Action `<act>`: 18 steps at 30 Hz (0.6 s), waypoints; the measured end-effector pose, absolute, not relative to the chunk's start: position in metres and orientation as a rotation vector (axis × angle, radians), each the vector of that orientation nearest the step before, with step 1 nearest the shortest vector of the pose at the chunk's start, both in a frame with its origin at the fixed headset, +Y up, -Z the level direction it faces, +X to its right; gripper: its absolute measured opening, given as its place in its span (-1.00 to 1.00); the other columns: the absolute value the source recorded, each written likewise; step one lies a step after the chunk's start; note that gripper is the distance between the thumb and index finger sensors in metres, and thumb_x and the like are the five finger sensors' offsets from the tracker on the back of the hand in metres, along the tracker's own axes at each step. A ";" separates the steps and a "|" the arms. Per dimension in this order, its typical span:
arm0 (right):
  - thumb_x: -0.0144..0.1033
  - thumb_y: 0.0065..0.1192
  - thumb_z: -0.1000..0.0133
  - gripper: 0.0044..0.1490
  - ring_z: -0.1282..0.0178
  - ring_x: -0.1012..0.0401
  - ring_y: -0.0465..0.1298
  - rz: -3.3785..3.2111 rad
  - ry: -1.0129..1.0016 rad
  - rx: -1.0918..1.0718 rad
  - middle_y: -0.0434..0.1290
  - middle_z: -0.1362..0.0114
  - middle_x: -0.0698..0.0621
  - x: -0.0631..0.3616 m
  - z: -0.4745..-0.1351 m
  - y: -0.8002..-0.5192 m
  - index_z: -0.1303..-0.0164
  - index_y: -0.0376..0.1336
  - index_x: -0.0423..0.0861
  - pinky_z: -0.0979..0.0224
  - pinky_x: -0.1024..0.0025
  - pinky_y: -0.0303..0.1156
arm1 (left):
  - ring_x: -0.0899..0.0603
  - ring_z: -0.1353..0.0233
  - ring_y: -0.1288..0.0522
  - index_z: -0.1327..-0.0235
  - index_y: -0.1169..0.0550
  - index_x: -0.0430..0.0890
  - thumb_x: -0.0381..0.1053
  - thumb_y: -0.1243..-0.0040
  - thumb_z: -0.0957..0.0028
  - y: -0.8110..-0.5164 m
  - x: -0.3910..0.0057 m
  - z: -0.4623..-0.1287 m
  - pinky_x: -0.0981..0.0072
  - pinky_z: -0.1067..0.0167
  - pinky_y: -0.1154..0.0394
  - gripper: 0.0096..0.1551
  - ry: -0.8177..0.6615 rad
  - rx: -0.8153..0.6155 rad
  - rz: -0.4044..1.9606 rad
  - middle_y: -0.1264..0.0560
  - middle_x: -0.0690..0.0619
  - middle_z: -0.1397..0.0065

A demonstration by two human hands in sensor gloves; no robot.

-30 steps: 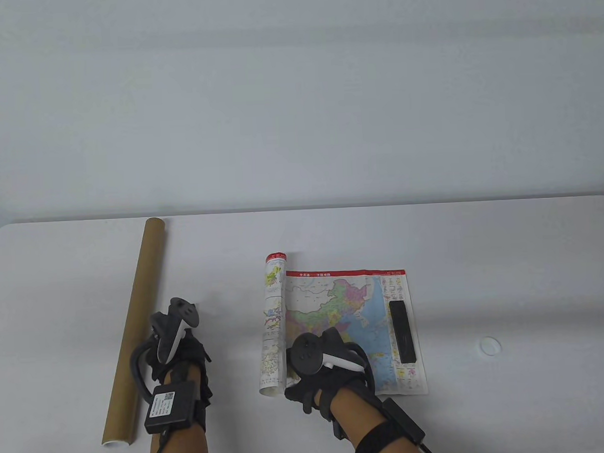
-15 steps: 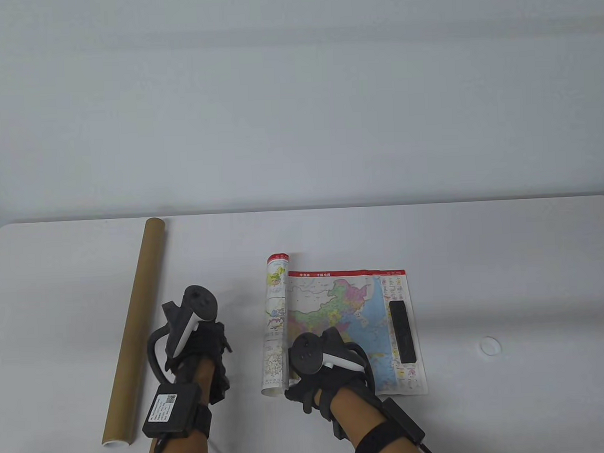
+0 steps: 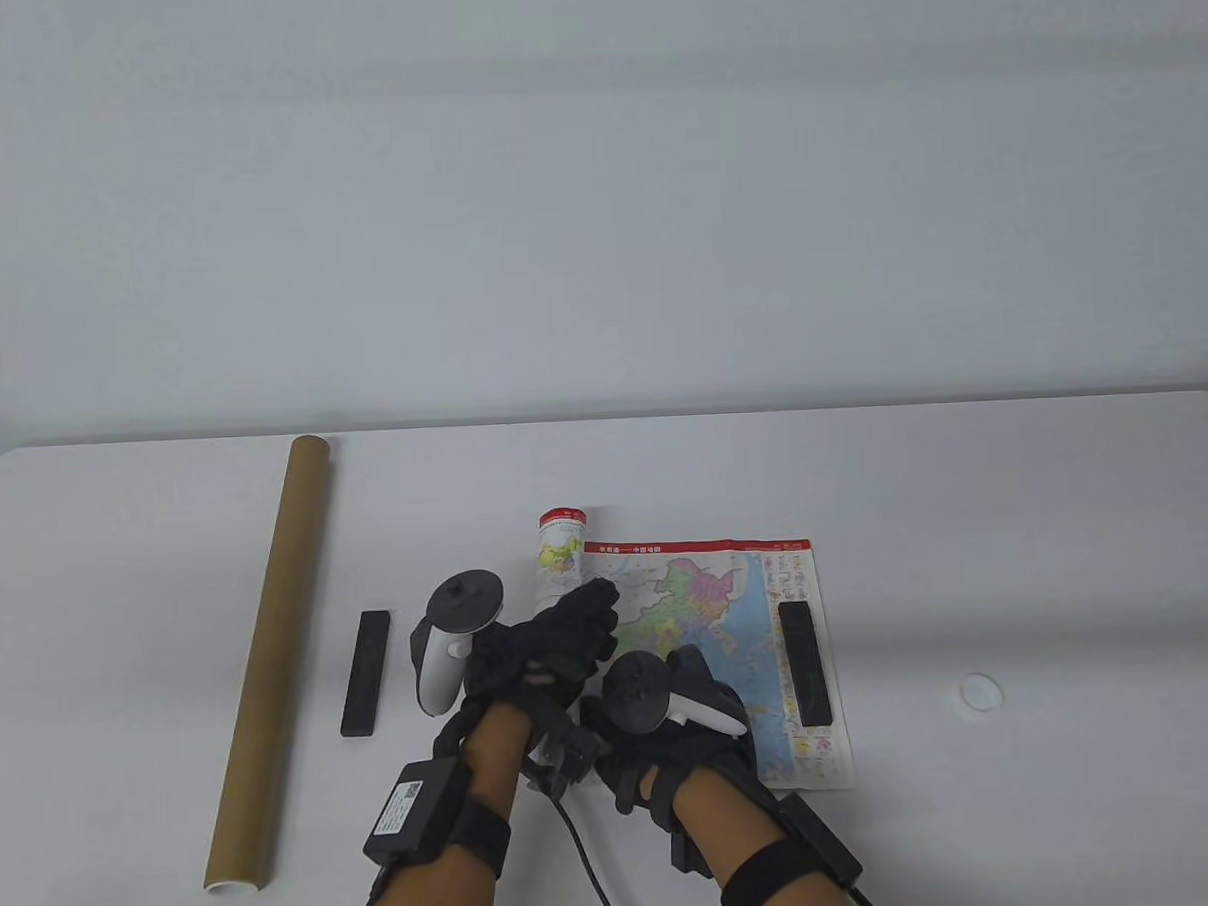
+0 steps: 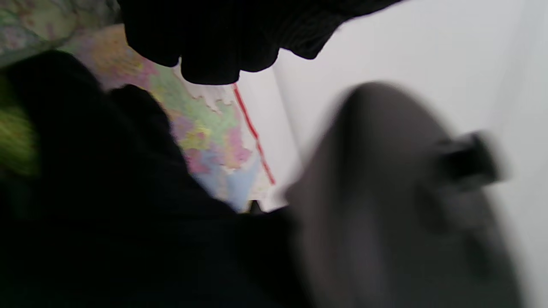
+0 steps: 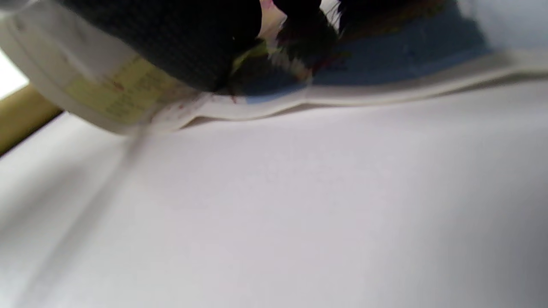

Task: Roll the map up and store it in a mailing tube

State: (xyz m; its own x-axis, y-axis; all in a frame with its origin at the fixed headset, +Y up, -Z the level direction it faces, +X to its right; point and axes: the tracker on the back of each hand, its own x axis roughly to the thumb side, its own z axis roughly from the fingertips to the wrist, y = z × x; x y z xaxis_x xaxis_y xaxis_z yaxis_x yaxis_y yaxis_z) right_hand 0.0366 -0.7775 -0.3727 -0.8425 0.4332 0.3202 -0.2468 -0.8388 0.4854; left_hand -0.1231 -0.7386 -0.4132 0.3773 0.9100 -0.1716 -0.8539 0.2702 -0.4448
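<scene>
The map point(image 3: 716, 608) lies on the table, its left part wound into a roll point(image 3: 560, 550). My left hand point(image 3: 572, 630) lies across the roll's middle with fingers bent over it; the left wrist view shows its fingertips point(image 4: 214, 47) above the printed sheet point(image 4: 205, 128). At the roll's near end my right hand point(image 3: 667, 761) grips it, and the right wrist view shows gloved fingers point(image 5: 180, 38) wrapped on the roll point(image 5: 107, 98). The brown mailing tube point(image 3: 268, 658) lies lengthwise at the left, apart from both hands.
A black bar point(image 3: 365, 674) lies on the table between tube and roll. A second black bar point(image 3: 805, 662) weighs down the map's right edge. A small white cap point(image 3: 980, 692) sits to the right. The tube's side point(image 5: 21, 115) shows in the right wrist view.
My left hand moved right from beside the tube onto the roll, uncovering a black bar on the table. The roll shifted slightly right. My right hand stayed at the near end.
</scene>
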 end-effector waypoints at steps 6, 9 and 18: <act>-0.41 0.19 -0.19 -0.28 -0.57 -0.28 -0.06 2.606 0.605 0.573 -0.04 -0.66 -0.28 0.041 -0.375 -0.777 -0.60 0.15 -0.20 -0.42 -0.08 0.04 | -0.24 -0.53 -0.46 -0.48 -0.34 0.20 -0.08 -0.22 -0.10 -0.750 -0.115 -0.414 -0.05 -0.47 -0.42 -0.35 -0.151 -0.493 0.807 -0.34 -0.01 -0.57; -0.42 0.20 -0.19 -0.29 -0.58 -0.26 -0.06 2.574 0.599 0.553 -0.04 -0.66 -0.27 0.042 -0.375 -0.777 -0.59 0.17 -0.22 -0.43 -0.05 0.04 | -0.24 -0.57 -0.43 -0.46 -0.37 0.23 -0.06 -0.26 -0.08 -0.755 -0.112 -0.413 -0.06 -0.48 -0.41 -0.36 -0.128 -0.484 0.624 -0.36 0.03 -0.57; -0.50 0.17 -0.15 -0.31 -0.58 -0.25 0.01 2.468 0.555 0.533 0.06 -0.65 -0.29 0.057 -0.379 -0.775 -0.54 0.22 -0.35 -0.45 -0.05 0.09 | -0.14 -0.70 -0.08 -0.46 -0.35 0.32 -0.06 -0.28 -0.08 -0.768 -0.104 -0.411 0.00 -0.56 -0.21 -0.33 -0.096 -0.555 0.336 -0.18 0.18 -0.67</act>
